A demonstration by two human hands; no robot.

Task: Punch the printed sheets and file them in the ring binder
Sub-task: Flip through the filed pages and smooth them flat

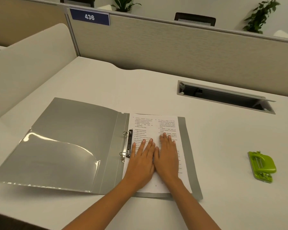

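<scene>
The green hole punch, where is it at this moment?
In the head view, the green hole punch lies on the desk at the right, apart from the open ring binder and nearer the viewer than the cable slot.

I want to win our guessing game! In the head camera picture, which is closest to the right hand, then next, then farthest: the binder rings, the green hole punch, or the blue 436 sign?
1. Binder rings: just left of the right hand, in the open binder.
2. Green hole punch: off to the right on the desk.
3. Blue 436 sign: far back and left, up on the partition.
</scene>
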